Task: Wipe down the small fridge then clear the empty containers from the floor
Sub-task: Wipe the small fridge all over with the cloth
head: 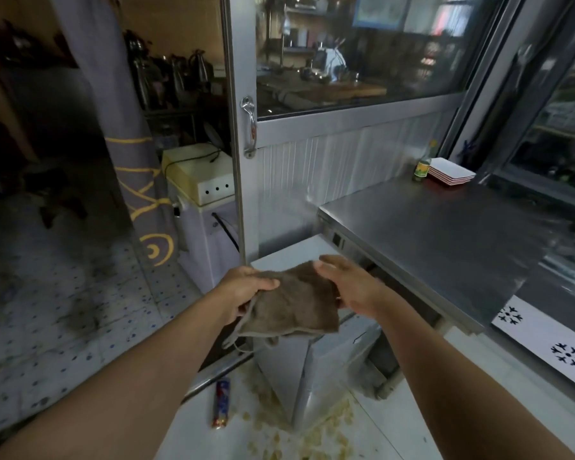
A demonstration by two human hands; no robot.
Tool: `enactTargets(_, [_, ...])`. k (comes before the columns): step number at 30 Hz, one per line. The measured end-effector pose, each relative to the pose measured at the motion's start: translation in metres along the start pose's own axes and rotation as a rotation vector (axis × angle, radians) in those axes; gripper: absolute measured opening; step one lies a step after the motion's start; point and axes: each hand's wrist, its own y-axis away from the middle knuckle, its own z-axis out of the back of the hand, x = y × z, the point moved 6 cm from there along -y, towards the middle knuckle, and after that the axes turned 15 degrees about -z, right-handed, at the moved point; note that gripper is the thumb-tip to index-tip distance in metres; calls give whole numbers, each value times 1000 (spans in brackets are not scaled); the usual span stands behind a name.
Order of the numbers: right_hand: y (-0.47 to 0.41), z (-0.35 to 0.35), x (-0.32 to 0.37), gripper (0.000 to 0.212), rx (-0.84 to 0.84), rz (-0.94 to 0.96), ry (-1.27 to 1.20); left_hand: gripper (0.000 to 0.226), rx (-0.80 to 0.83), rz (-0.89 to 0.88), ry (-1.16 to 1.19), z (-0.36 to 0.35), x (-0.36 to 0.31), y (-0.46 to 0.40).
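Note:
A brown frayed cloth [294,303] is stretched between my two hands above the small white fridge [312,370]. My left hand [246,288] pinches the cloth's left edge, thumb on top. My right hand [349,283] holds the cloth's right edge, thumb over the top corner. The fridge stands on the floor under the edge of a steel counter, its white top partly hidden by the cloth. A red and blue can [221,405] lies on its side on the floor to the left of the fridge.
A steel counter [445,237] runs to the right, with a green bottle [422,167] and stacked white plates [450,172] at its far end. A metal-framed glass door [246,127] stands behind the fridge. Yellowish scraps [312,433] litter the floor.

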Motion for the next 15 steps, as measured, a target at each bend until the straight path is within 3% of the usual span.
enactTargets(2, [-10,-13,6,72,129,31,-75,30,-13,47,53,14,4,-15])
enactTargets(4, [-22,-27,15,83,171,60,-35,38,-39,126,120,31,11,-34])
enactTargets(8, [-60,-44,43,48,-183,77,385,34,-42,153,96,73,25,-89])
enactTargets(11, [-89,-61,55,8,-353,40,564,13,99,6,39,88,25,-132])
enactTargets(13, [-106,-67,54,26,-389,-3,564,22,279,-58,-27,88,26,-148])
enactTargets(15, [-118,-68,48,24,-402,-54,444,36,481,-165,-274,86,31,-157])
